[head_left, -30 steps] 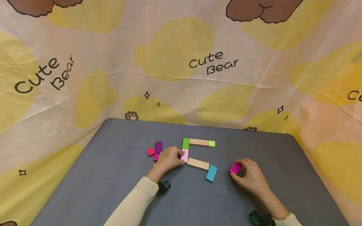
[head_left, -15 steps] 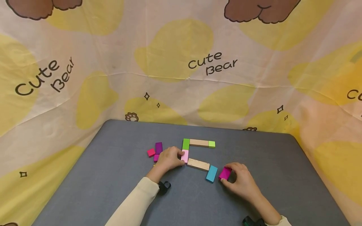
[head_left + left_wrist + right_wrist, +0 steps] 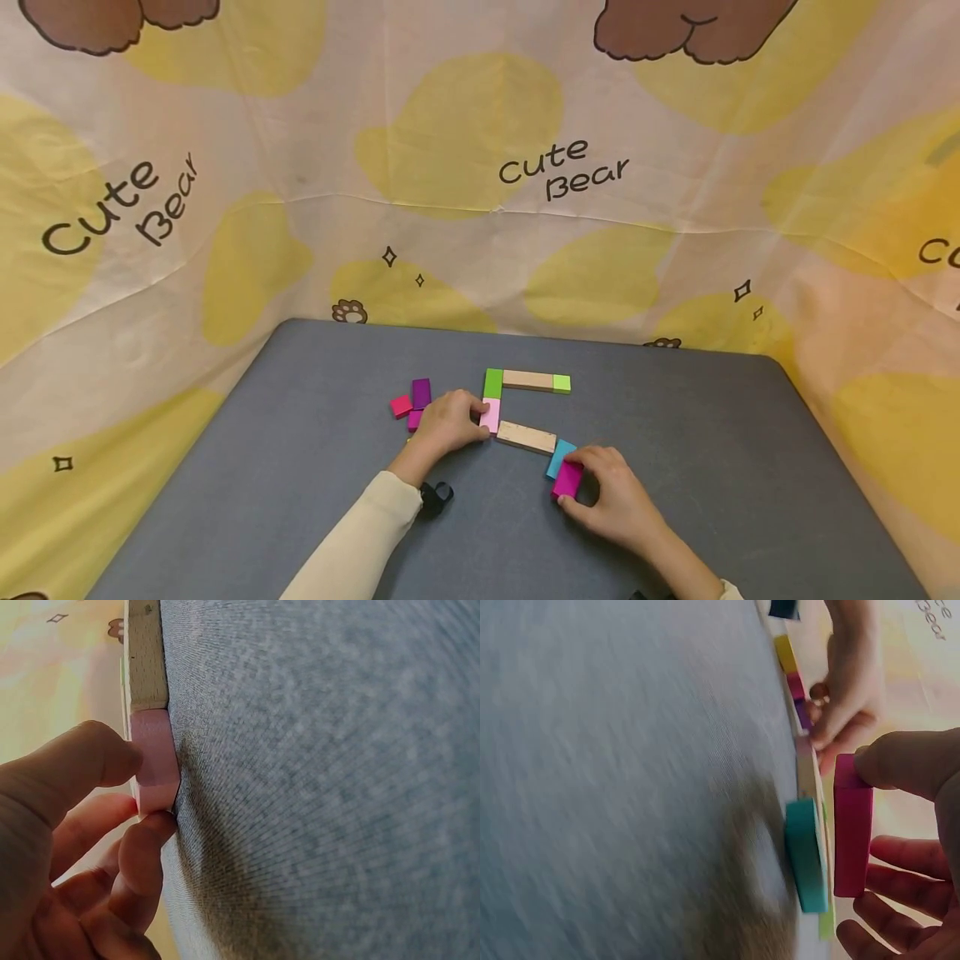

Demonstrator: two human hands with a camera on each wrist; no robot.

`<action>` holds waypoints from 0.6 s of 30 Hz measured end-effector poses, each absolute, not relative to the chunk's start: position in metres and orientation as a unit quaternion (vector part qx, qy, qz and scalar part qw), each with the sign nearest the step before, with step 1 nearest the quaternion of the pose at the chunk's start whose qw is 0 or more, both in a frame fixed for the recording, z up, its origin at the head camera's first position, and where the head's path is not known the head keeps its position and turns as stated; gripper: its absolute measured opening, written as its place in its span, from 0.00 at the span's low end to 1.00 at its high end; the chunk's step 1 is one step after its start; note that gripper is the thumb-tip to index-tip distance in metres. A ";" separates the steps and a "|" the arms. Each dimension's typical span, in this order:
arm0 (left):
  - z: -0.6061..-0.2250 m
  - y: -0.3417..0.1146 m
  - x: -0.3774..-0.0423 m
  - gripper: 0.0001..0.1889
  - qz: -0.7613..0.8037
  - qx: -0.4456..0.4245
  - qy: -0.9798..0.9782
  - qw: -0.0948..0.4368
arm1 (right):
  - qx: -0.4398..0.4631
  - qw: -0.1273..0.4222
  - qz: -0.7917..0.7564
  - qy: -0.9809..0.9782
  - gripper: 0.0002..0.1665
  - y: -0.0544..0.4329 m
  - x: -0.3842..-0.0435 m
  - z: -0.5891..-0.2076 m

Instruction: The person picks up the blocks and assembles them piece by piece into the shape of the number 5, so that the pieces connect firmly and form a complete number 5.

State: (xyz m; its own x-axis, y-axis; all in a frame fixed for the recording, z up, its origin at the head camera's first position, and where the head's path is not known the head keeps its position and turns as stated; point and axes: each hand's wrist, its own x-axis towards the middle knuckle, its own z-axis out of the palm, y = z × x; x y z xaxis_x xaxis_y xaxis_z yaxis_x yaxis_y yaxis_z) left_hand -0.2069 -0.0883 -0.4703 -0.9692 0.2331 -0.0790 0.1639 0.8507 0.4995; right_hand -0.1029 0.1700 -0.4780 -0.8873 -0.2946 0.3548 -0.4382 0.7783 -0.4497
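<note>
In the head view my left hand (image 3: 448,421) pinches a light pink block (image 3: 489,414) that lies flat on the table. The left wrist view shows the thumb against one side of this pink block (image 3: 155,761) and fingertips at its end. My right hand (image 3: 618,504) grips a magenta block (image 3: 567,480) between thumb and fingers. It overlaps the near part of a blue block (image 3: 561,457) there. From the right wrist, the magenta block (image 3: 853,832) appears raised above the blue one (image 3: 805,855), with a gap between. A plain wooden block (image 3: 527,437) runs from the pink block to the blue one.
A green block (image 3: 492,383), another wooden block (image 3: 528,380) and a light green block (image 3: 562,383) form the far arm of the layout. Left of my left hand lie purple (image 3: 422,393) and red (image 3: 401,406) blocks, and a yellow one (image 3: 785,654). A printed cloth (image 3: 465,125) hangs behind the grey table (image 3: 750,433).
My right hand has carried the magenta block leftward and nearer to me, from right of the blue block to over its near end. The left hand has stayed at the pink block.
</note>
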 end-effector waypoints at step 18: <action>-0.468 -0.089 -0.207 0.22 0.250 0.110 0.960 0.062 | 0.244 0.116 0.270 -0.924 0.27 0.148 -0.093 -0.481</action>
State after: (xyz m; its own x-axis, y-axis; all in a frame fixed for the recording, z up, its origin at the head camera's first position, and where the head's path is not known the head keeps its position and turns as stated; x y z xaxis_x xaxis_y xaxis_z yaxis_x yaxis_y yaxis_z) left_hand -0.2066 -0.0894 -0.4684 -0.9683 0.2414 -0.0641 0.1795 0.8509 0.4938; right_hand -0.0929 0.1482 -0.4808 -0.8540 -0.3891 0.3453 -0.5137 0.7353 -0.4421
